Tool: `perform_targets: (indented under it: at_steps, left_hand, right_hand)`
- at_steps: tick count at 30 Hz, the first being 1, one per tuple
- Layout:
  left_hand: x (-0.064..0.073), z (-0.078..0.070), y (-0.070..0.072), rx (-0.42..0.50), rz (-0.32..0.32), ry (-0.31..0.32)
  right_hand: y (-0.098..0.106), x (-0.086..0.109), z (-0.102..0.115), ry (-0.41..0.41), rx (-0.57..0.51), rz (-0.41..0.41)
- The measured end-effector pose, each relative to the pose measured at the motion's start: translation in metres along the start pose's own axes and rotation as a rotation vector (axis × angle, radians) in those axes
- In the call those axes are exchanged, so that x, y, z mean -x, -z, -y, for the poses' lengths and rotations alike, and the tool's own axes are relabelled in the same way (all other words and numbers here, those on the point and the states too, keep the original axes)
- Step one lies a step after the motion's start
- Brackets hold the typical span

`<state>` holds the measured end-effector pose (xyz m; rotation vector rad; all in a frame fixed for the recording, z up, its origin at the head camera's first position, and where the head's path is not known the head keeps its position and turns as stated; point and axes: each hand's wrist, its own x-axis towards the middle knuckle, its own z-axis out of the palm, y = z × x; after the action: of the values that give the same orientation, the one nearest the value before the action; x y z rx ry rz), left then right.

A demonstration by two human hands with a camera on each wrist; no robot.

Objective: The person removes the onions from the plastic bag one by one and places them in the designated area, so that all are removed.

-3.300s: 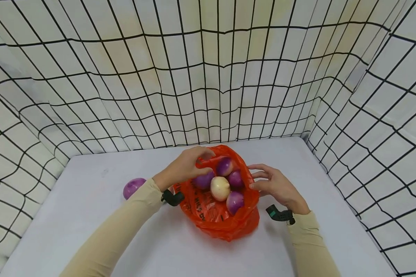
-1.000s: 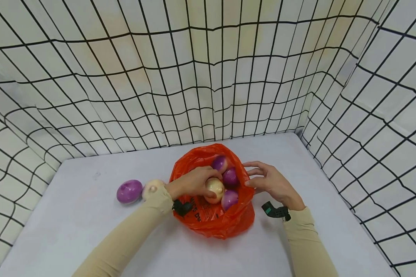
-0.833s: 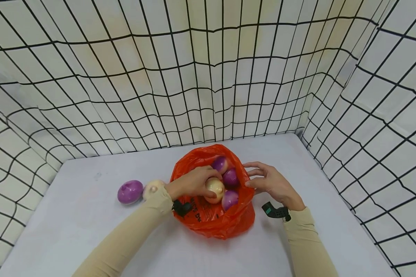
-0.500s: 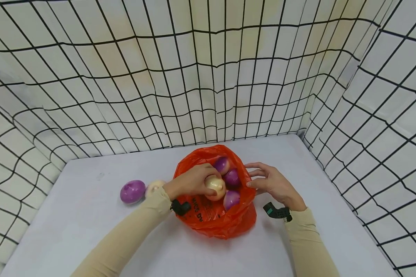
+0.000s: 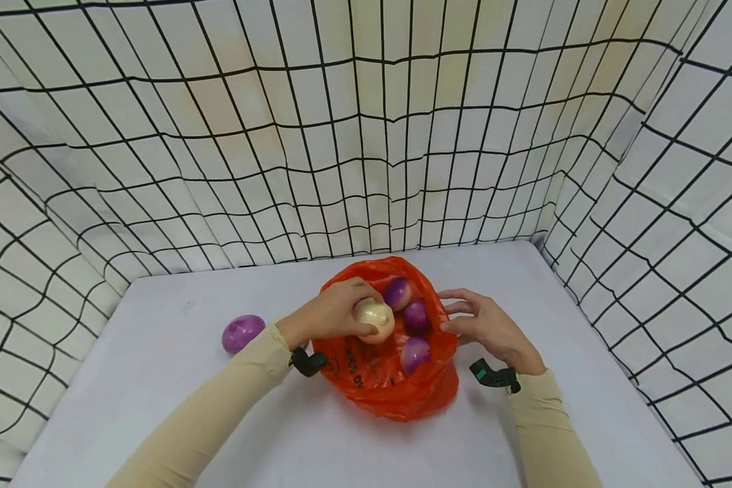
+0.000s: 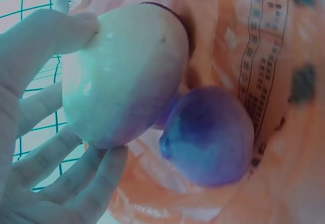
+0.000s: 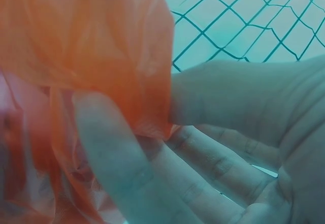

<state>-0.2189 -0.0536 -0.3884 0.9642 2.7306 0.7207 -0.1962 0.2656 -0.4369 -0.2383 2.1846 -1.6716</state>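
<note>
At the middle of the worktop (image 5: 128, 379): an orange-red plastic bag (image 5: 402, 401), mouth open, with three purple onions (image 5: 416, 316) visible inside
Pale onion (image 5: 376, 321): within the bag's mouth, on the left side, above or against the left part of the bag; whether it is lifted or rests on the film cannot be told
Left hand (image 5: 340, 310): fingers curled round the pale onion, parted to its width, thumb on one side and fingertips on the opposite side
Right hand (image 5: 491, 329): fingers nearly together on the bag rim, thin film between thumb and fingers, at the bag's right edge
Loose purple onion (image 5: 242, 333): on the worktop left of the bag, well apart from the right hand
Onion handling: probably firm, light to moderate in weight; glossy skin suggests some slip, and hard squeezing could bruise it
Onion hold point: grip across the widest part, thumb opposed to fingers; avoid pinching the small tip
Bag handling: light, limp, crinkled film; likely to fold inward or stretch if pulled
Bag hold point: gathered rim, steadied without a hard tug, so the mouth keeps its shape
</note>
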Motion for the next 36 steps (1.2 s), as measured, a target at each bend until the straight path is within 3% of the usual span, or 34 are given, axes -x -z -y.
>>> perform_targets:
  at_steps: [8, 18, 36]
  left_hand:
    - [0.016, 0.004, 0.021, 0.030, -0.085, 0.000]
    - [0.041, 0.022, 0.041, 0.062, -0.208, 0.033]
    - [0.116, 0.078, 0.057, 0.078, -0.428, 0.123]
  right_hand:
    - [-0.002, 0.000, -0.001, 0.001, 0.006, 0.007]
    - [-0.007, 0.000, -0.001, -0.010, 0.020, 0.009]
    - [-0.011, -0.002, -0.002, -0.025, 0.064, 0.023]
